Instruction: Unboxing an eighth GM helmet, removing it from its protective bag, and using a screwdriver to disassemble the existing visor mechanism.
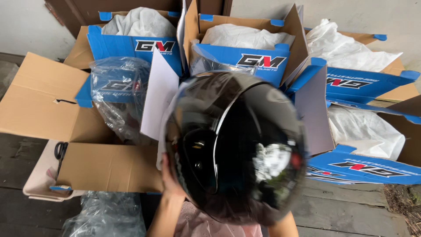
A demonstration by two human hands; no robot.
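Weathered grey floor planks (351, 210) carry a cluster of opened cartons against a pale wall. Nearest the camera, a glossy black helmet (234, 145) is held up close, filling the centre of the view, its visor side reflecting light. Left hand (170, 177): curled against the helmet's lower left edge, fingers closed round the rim; the grip appears firm. Right hand: only a forearm (283, 227) shows beneath the shell; the hand itself is hidden, so its opening cannot be told.

Step judged in hand: the helmet is out of its packing and raised for turning or inspection; any next move would call for a steady two-handed hold, since the shell is smooth and bulky.

Below left lies crumpled clear plastic (105, 215). Left of the helmet, a brown carton (48, 98) stands open, scissors (59, 153) just beside it on a beige tray (39, 186). Farther back, blue-flapped boxes (245, 48) hold white wrapped bundles (351, 48).
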